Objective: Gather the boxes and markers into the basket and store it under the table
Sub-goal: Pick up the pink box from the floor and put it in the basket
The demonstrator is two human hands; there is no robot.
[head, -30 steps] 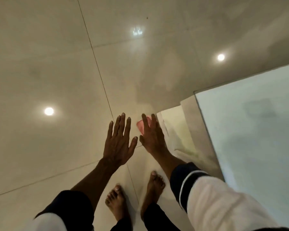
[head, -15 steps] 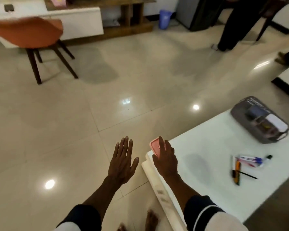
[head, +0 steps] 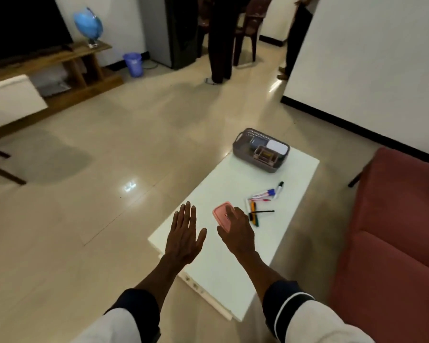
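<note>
A pink box [head: 222, 216] is being partly hidden beneath the right hand [head: 237, 233]; grip cannot be told. The left hand [head: 183, 237] is being held flat, fingers spread, empty. Markers [head: 263, 201] are lying just beyond the right hand on the bench [head: 233, 266]; the basket [head: 260, 150] farther off, contents indistinct.

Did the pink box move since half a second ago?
Yes. The pink box in the right hand was at the near corner of the white table; now it is over the top, closer to the markers.
</note>
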